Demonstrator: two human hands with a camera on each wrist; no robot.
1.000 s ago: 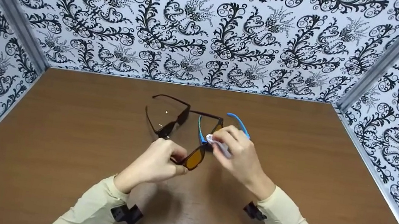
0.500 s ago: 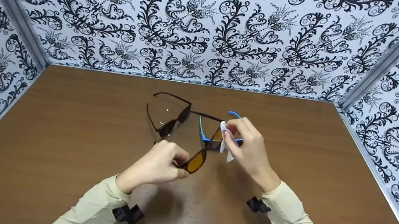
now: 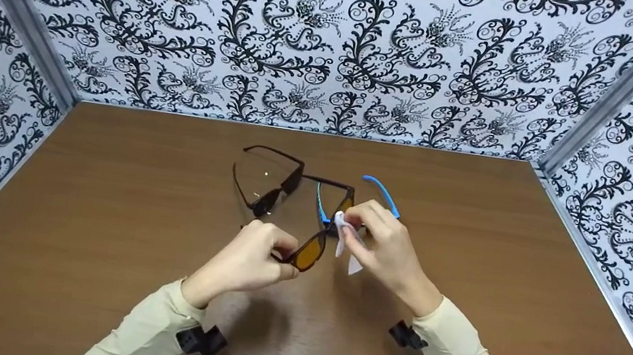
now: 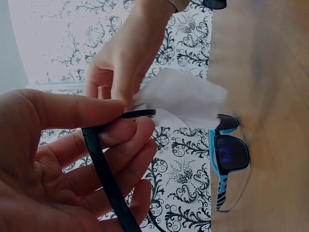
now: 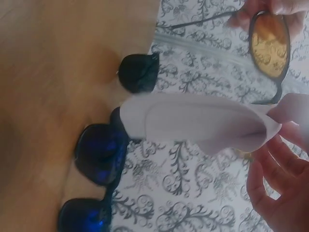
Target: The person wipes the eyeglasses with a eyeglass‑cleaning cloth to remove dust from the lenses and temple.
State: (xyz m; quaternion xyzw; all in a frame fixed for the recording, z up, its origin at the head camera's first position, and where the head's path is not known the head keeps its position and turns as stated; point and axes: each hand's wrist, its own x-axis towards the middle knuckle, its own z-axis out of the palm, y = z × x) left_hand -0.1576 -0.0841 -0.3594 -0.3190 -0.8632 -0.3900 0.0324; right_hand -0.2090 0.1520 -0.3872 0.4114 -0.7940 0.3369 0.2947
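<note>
In the head view my left hand (image 3: 246,257) pinches dark-framed glasses with orange lenses (image 3: 308,255) at one end of the frame, holding them above the table. My right hand (image 3: 387,246) pinches a white cloth (image 3: 340,239) at the far lens, partly hiding it. The cloth (image 5: 188,121) hangs loosely from the fingertips in the right wrist view, near the orange lens (image 5: 269,43). From the left wrist, a dark temple arm (image 4: 108,176) runs across my left fingers, with the cloth (image 4: 181,96) just beyond.
Black sunglasses (image 3: 266,203) lie unfolded on the brown table (image 3: 133,201), left of the held pair. Blue-framed sunglasses (image 3: 383,193) with dark lenses lie behind my right hand, partly hidden. Patterned walls (image 3: 310,46) enclose the table's back and sides.
My right hand with the cloth moved right and up, away from the near lens, then came back left and down along the glasses. The left hand stays nearly still, tilting the glasses slightly.
</note>
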